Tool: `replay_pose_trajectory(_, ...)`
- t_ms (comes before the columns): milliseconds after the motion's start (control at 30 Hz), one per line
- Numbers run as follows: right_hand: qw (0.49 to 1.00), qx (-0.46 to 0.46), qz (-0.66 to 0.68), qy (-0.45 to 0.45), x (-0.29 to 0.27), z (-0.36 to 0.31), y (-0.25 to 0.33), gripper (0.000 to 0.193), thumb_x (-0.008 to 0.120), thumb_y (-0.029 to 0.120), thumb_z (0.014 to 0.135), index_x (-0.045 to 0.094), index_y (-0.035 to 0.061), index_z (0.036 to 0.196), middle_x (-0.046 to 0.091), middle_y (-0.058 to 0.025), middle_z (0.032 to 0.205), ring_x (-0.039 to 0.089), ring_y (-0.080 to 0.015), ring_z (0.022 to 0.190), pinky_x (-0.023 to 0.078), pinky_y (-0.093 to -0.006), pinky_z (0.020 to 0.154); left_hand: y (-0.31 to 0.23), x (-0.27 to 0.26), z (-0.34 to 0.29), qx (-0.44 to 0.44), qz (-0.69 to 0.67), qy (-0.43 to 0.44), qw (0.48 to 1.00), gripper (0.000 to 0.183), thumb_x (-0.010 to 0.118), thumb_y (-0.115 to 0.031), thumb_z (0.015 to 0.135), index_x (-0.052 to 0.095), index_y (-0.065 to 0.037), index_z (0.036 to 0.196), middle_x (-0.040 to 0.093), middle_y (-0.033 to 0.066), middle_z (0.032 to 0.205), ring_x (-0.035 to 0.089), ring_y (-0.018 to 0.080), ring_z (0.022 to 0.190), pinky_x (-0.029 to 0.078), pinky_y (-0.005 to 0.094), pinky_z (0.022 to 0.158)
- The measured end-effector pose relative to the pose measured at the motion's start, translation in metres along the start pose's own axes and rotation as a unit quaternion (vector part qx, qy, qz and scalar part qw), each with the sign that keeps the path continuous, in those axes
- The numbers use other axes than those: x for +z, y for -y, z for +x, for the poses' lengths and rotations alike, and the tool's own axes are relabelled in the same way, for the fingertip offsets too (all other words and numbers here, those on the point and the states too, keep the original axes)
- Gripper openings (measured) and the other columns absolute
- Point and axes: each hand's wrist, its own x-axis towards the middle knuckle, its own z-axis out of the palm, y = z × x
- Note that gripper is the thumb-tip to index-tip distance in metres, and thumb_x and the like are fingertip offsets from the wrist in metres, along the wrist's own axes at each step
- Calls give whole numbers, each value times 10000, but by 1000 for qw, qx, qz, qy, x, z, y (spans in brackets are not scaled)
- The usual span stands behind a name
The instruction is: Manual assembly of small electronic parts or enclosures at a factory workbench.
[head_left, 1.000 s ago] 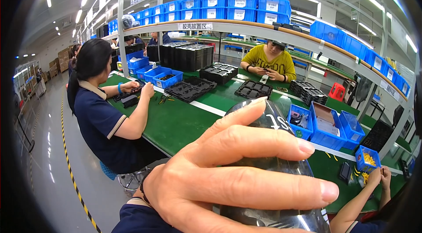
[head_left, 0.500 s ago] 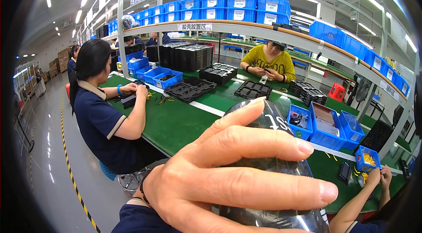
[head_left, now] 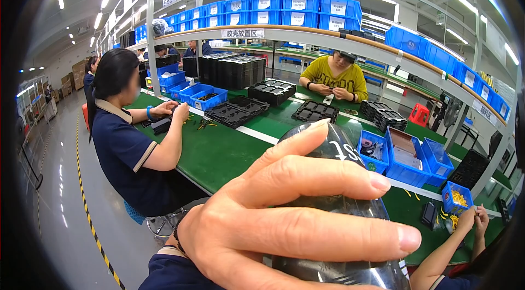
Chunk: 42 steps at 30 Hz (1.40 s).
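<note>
Close in front, my left hand [head_left: 268, 213] reaches in from the lower left and is wrapped over a dark, see-through bottle [head_left: 350, 271]. Its back faces me, and the fingers lie spread across the bottle toward the right. White lettering shows on the bottle's upper part. The hand hides much of the bottle, and its lower end runs past the picture's edge. A dark bracelet circles my left wrist. My right hand is out of view.
Beyond the bottle is a green worktable [head_left: 202, 153] with black trays [head_left: 314, 112] and a blue bin [head_left: 404, 158]. Co-workers sit at left, far side and lower right, where a co-worker's hands [head_left: 467, 221] are near a bin of yellow parts [head_left: 456, 197]. Blue boxes [head_left: 295, 3] fill the overhead shelf.
My left hand and the bottle have hardly moved. At left, the co-worker's head has turned slightly toward me. Across the table, the hands of the person in yellow have shifted slightly.
</note>
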Motion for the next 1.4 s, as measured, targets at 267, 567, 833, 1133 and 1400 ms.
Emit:
replay_pose_trajectory(267, 1000, 4, -5, -2, 1, 0, 2, 515, 614, 2, 756, 445, -30, 1241, 568, -169, 1138, 620, -157, 734, 553, -278, 606, -10, -1, -12, -45, 17, -12, 999, 190, 675, -75, 730, 549, -206, 785, 620, -94, 782, 627, 260, 803, 368, 549, 1006)
replay_pose_trajectory(567, 1000, -6, -5, 5, -1, 0, -1, 521, 598, -21, 755, 435, -28, 1250, 568, -170, 1139, 625, -167, 743, 547, -267, 601, 2, -8, -10, -90, 33, -24, 995, 187, 672, -73, 733, 543, -201, 776, 614, -96, 770, 626, 257, 799, 368, 549, 1007)
replay_pose_trajectory(833, 1000, -7, -6, 5, -4, -1, -3, 522, 604, -12, 752, 440, -25, 1248, 569, -166, 1139, 623, -164, 744, 547, -274, 607, 50, -13, 0, 231, -94, 72, 966, 182, 702, -89, 724, 601, -196, 832, 661, -9, 854, 632, 300, 850, 367, 524, 981)
replay_pose_trajectory(1133, 1000, 6, -8, 10, -2, -3, 0, 563, 678, 71, 749, 445, -26, 1252, 568, -166, 1146, 621, -166, 742, 519, -248, 593, 73, 21, -4, 270, -120, 54, 954, 255, 755, -77, 673, 634, -194, 864, 672, 46, 879, 635, 294, 849, 405, 477, 919)
replay_pose_trajectory(1400, 999, 6, -45, -15, 1, -3, 8, 619, 722, 196, 756, 440, -20, 1263, 559, -158, 1177, 617, -156, 753, 505, -231, 588, 95, 52, -43, 240, -173, 44, 954, 325, 803, -65, 627, 664, -192, 892, 682, 95, 901, 639, 288, 848, 438, 435, 865)
